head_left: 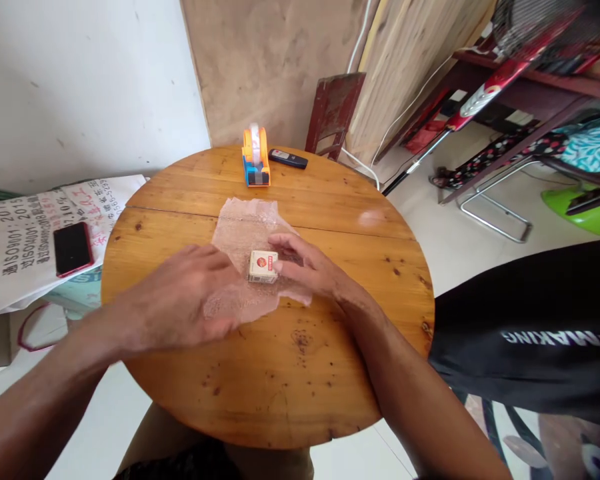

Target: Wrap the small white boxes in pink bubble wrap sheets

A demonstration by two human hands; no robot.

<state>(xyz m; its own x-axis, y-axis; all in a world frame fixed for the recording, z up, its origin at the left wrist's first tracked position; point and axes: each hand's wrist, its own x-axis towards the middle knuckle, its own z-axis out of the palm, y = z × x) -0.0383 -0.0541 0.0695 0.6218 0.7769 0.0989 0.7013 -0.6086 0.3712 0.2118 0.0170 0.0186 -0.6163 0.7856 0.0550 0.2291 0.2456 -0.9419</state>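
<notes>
A small white box [263,266] with red print lies on a sheet of pinkish bubble wrap [245,230] on the round wooden table [300,373]. My right hand [307,268] has its fingers apart at the box's right side, the thumb at its edge, and rests over the wrap. On the left, my left hand [193,293] is over the wrap's left edge, blurred by motion. Its fingers are smeared, so what they hold, if anything, cannot be made out.
At the table's far edge stand an orange and blue tape dispenser [257,157] and a black remote [288,159]. A phone [73,249] lies on papers at the left. A dark red chair [336,110] is behind the table, black cloth [530,327] at the right.
</notes>
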